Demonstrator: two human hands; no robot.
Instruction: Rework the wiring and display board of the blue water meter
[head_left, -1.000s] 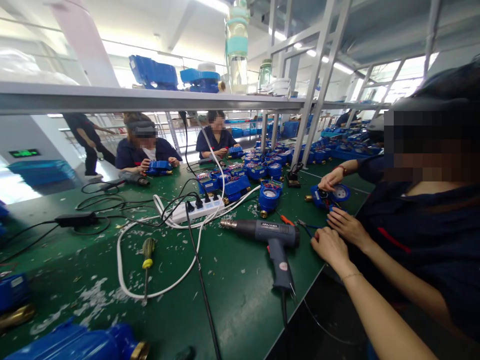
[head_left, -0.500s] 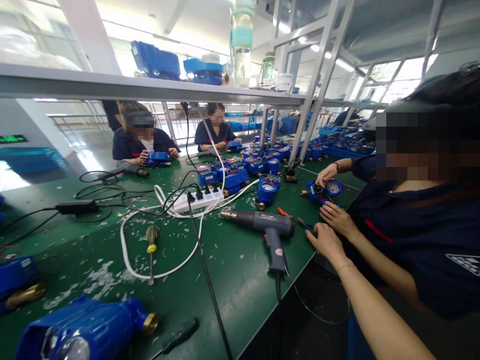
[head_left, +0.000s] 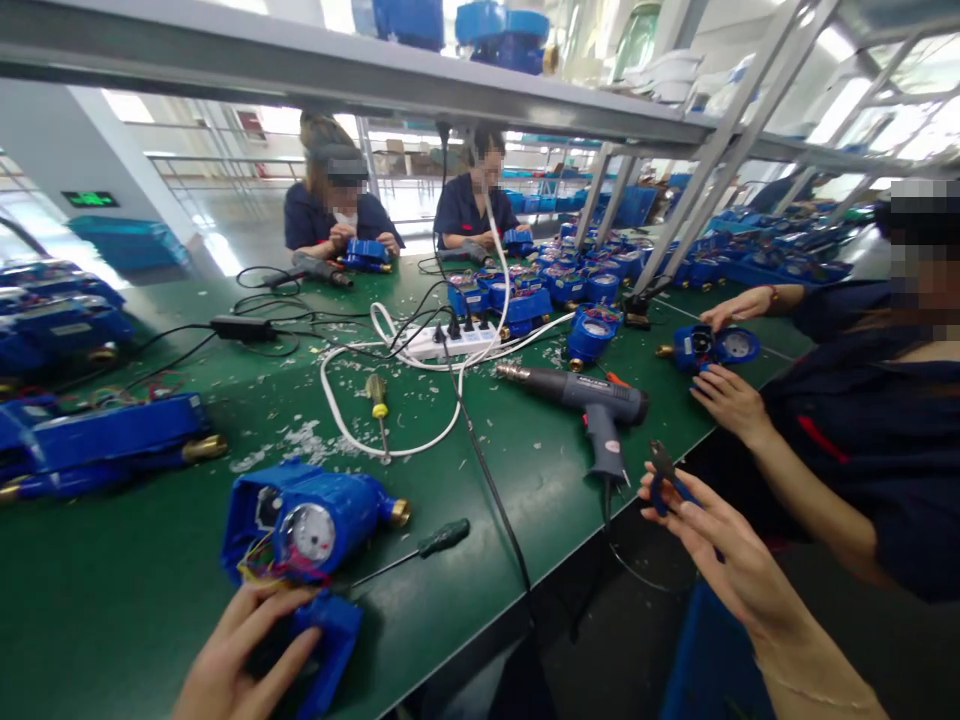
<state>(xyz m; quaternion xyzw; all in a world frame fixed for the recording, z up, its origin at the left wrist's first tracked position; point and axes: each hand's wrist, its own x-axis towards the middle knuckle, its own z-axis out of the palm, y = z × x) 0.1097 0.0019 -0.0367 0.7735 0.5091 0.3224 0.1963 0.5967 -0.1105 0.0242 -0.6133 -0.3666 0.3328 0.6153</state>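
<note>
My right hand (head_left: 720, 540) is closed on a pair of pliers (head_left: 663, 470) with dark jaws and blue handles, held up past the table's front edge. At the lower left, my left hand (head_left: 247, 650) grips a blue plastic cover (head_left: 334, 640), fingers over its edge. Coloured wires run near that hand to a blue water meter (head_left: 311, 525) with a round dial and a brass end. A green-handled screwdriver (head_left: 442, 538) lies just right of the meter, its shaft pointing toward it.
A heat gun (head_left: 577, 393) lies near the front edge. A power strip (head_left: 450, 342), looped cables and a yellow-handled screwdriver (head_left: 378, 395) are mid-table. More blue meters (head_left: 97, 440) stand at left. A co-worker's hands (head_left: 731, 400) work at right; a shelf (head_left: 375, 75) crosses overhead.
My right hand has lifted the pliers from the table beside the co-worker. My left hand has come into view on the cover. The view has swung left and down.
</note>
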